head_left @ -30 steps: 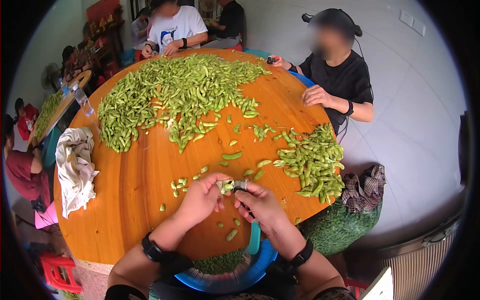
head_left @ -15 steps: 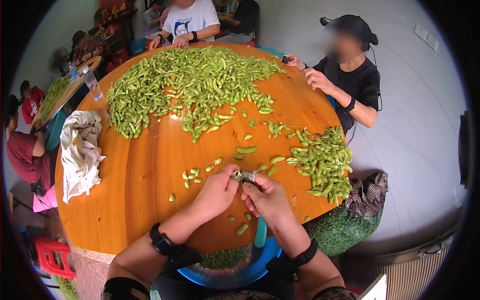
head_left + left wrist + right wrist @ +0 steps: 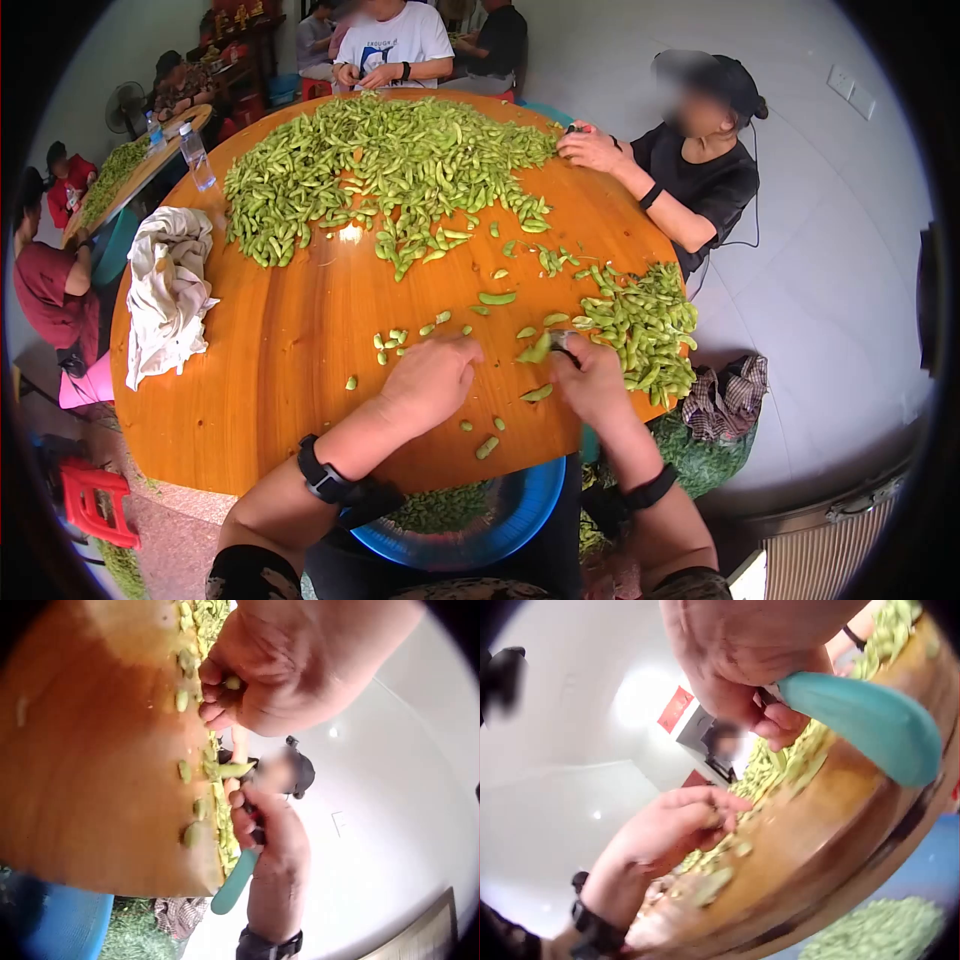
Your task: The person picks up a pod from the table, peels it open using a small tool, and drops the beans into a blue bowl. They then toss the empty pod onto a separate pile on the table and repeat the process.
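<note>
My left hand is over the near middle of the table, fingers curled, with a small green soybean between fingers and palm. To its right, my right hand grips a dark tool with a smooth teal handle; its working end is mostly hidden by the fingers. A green pod juts from the right fingertips, beside the smaller heap of pods. Several shelled beans and a few loose pods lie around both hands.
A large heap of pods covers the far table. A white cloth and a water bottle stand at left. Below the near edge sits a blue basin holding beans. A person in black sits at right; another sits opposite.
My hands, earlier together over a pod, are now apart. The right has moved right to the small heap with the tool and has a pod at its fingertips. The view has shifted slightly.
</note>
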`<state>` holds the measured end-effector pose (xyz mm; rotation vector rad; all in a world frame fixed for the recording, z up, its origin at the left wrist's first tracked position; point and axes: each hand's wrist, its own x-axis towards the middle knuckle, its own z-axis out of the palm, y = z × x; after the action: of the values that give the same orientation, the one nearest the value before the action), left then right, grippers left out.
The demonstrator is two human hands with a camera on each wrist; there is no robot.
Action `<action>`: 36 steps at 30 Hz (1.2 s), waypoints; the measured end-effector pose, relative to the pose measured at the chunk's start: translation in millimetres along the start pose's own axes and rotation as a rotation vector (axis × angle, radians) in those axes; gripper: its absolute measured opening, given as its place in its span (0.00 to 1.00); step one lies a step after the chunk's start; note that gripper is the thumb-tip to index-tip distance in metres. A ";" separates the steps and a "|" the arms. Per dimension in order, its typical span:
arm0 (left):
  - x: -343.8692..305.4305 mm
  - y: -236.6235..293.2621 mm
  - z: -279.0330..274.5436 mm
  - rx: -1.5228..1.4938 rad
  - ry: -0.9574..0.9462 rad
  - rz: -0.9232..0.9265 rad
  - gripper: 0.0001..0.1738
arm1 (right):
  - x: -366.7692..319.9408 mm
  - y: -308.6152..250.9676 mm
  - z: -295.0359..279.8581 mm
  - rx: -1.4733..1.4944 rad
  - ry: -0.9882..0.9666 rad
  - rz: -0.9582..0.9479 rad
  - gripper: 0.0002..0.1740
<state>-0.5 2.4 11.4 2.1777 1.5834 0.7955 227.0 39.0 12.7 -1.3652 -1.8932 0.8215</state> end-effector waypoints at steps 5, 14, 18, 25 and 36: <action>-2.1 -1.1 -25.4 0.100 -0.121 0.100 0.12 | 24.9 -14.0 -19.0 -0.692 -0.072 -0.260 0.10; -37.6 -26.7 -66.7 0.219 0.039 -0.074 0.19 | 94.2 -25.1 55.1 -0.606 -0.224 -0.381 0.14; -54.2 -59.7 -36.3 0.094 -0.005 -0.141 0.34 | 80.4 -6.4 14.9 -0.711 -0.220 -0.309 0.11; -13.1 -49.5 -7.8 0.075 0.011 -0.075 0.42 | 26.1 66.1 -78.3 -0.811 -0.014 -0.285 0.06; -16.6 11.5 27.0 -0.132 -0.137 0.193 0.27 | -13.7 37.0 -85.3 -0.806 0.004 -0.306 0.13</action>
<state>21.1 -15.5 -7.4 2.2591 1.2338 0.7646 319.0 45.0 31.4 -1.4280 -2.4705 -0.1356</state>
